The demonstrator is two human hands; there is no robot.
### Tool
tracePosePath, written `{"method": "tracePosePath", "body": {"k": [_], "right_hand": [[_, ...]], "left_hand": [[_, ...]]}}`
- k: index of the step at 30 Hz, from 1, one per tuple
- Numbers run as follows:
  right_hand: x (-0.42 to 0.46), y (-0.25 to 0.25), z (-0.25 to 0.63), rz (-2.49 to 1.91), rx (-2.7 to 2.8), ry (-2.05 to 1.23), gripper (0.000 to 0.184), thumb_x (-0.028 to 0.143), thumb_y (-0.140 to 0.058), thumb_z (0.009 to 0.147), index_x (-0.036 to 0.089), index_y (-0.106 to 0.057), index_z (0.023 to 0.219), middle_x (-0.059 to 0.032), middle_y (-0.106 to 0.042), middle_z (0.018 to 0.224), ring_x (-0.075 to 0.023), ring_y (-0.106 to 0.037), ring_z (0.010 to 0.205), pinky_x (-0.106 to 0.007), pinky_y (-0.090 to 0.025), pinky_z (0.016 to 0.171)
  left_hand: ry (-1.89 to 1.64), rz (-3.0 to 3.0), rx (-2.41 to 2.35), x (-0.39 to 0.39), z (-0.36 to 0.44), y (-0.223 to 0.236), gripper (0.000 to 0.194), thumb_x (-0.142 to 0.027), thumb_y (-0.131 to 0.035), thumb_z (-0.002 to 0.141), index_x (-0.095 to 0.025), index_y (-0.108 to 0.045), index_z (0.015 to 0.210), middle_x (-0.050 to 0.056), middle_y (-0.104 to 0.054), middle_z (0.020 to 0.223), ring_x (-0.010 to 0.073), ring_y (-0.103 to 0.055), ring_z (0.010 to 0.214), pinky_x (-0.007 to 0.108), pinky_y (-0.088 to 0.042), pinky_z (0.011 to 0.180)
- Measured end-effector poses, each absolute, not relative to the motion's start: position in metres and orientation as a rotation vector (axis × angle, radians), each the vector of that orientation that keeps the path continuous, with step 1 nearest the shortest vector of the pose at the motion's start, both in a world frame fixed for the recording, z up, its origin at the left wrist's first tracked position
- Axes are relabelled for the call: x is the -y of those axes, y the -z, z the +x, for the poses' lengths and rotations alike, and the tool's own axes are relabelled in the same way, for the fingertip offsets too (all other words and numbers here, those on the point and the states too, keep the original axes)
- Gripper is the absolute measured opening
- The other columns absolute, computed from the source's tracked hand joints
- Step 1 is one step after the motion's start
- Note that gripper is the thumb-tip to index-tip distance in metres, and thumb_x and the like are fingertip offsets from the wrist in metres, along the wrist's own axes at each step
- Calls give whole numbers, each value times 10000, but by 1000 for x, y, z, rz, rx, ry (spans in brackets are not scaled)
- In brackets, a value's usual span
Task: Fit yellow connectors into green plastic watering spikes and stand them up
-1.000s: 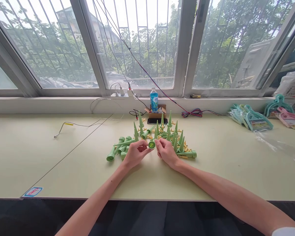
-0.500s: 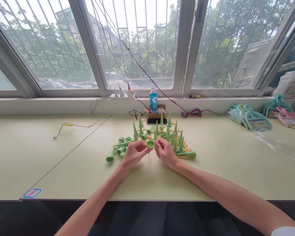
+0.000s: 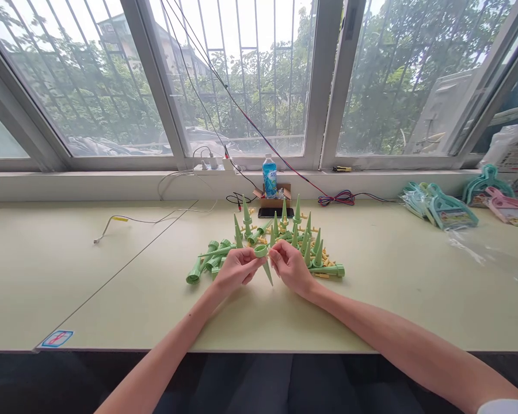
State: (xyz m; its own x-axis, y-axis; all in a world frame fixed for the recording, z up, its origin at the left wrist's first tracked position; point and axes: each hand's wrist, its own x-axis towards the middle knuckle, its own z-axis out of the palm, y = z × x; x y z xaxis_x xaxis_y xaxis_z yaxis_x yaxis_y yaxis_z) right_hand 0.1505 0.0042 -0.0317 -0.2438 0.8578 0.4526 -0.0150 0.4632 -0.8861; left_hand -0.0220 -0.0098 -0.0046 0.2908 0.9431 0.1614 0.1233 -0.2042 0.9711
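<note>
My left hand (image 3: 237, 268) pinches a green cone spike (image 3: 264, 261) near its round open mouth, tip pointing down toward me. Close on the right, my right hand (image 3: 290, 265) has its fingers pinched together at the spike's rim; what it holds is too small to name. Behind my hands, several green spikes (image 3: 300, 233) stand upright among small yellow pieces (image 3: 326, 260). To the left, other green spikes (image 3: 207, 263) lie flat in a heap on the pale green table (image 3: 112, 276).
A blue-labelled bottle (image 3: 269, 176), a small cardboard box (image 3: 276, 201) and a black phone (image 3: 273, 213) sit by the window ledge. Cables (image 3: 336, 199) trail along the back. Teal and pink packaged goods (image 3: 451, 211) lie at the far right. A yellow-tipped wire (image 3: 112, 221) runs at left.
The spike in my left hand has turned: its open mouth faced me before, now its tip points down toward me. Both hands stay in place.
</note>
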Motion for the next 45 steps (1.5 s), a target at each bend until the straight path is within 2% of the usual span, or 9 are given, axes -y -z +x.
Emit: {"method": "tracePosePath", "body": {"k": [8, 12, 16, 21, 23, 27, 30, 36, 45], "right_hand": [[-5, 31, 150, -759, 1600, -985, 279, 460, -501, 931, 214, -461, 807, 38, -516, 623, -92, -435, 475, -224, -341, 464], [-6, 33, 148, -790, 1530, -1056, 323, 492, -489, 932, 215, -440, 771, 59, -464, 572, -85, -422, 435, -223, -338, 437], [-9, 35, 146, -829, 1424, -1142, 399, 549, -498, 908, 219, -394, 709, 76, -391, 544, -76, -396, 372, -227, -299, 378], [-10, 33, 146, -820, 1345, -1263, 464, 579, -516, 883, 216, -351, 646, 81, -335, 538, -59, -355, 347, -219, -228, 340], [-9, 33, 146, -815, 1341, -1281, 470, 576, -528, 876, 215, -344, 638, 84, -327, 531, -56, -344, 349, -218, -228, 341], [-9, 34, 146, -842, 1375, -1246, 466, 569, -534, 874, 214, -355, 630, 78, -344, 515, -64, -366, 364, -219, -249, 356], [-11, 37, 146, -871, 1415, -1202, 457, 572, -540, 865, 214, -383, 628, 69, -372, 499, -74, -368, 379, -225, -276, 376], [-13, 41, 148, -900, 1484, -1156, 442, 572, -517, 876, 215, -425, 632, 53, -429, 476, -92, -375, 395, -240, -315, 406], [-14, 41, 149, -903, 1557, -1120, 367, 500, -524, 897, 205, -471, 684, 26, -555, 529, -101, -444, 424, -242, -363, 456]], "left_hand": [[-978, 1583, -1009, 7, -22, 7, 438, -510, -561, 882, -148, -537, 637, -51, -434, 381, 31, -290, 305, 185, -206, 351], [-1061, 1575, -1016, 8, -20, 5, 404, -488, -577, 878, -151, -528, 661, -52, -444, 434, 31, -332, 341, 170, -234, 358], [-1167, 1565, -1034, 10, -19, 2, 282, -444, -644, 839, -179, -546, 840, -76, -452, 498, 39, -358, 372, 161, -275, 357], [-1145, 1610, -1052, 10, -18, 3, 352, -441, -653, 838, -209, -535, 1075, -79, -487, 564, 50, -393, 398, 174, -328, 382], [-1124, 1647, -1085, 9, -18, 5, 345, -466, -627, 853, -194, -549, 1050, -74, -495, 555, 49, -385, 391, 181, -329, 387], [-1110, 1701, -1111, 6, -19, 8, 320, -490, -576, 881, -172, -541, 881, -69, -492, 502, 46, -365, 363, 187, -298, 384], [-1108, 1714, -1109, 5, -20, 9, 318, -467, -600, 871, -175, -500, 797, -77, -483, 464, 40, -349, 344, 182, -268, 384], [-1117, 1730, -1140, 5, -20, 9, 351, -439, -644, 839, -175, -463, 694, -81, -462, 416, 39, -335, 324, 176, -243, 377], [-1102, 1741, -1182, 6, -18, 8, 420, -453, -599, 858, -182, -402, 605, -75, -445, 377, 41, -324, 311, 186, -251, 383]]}}
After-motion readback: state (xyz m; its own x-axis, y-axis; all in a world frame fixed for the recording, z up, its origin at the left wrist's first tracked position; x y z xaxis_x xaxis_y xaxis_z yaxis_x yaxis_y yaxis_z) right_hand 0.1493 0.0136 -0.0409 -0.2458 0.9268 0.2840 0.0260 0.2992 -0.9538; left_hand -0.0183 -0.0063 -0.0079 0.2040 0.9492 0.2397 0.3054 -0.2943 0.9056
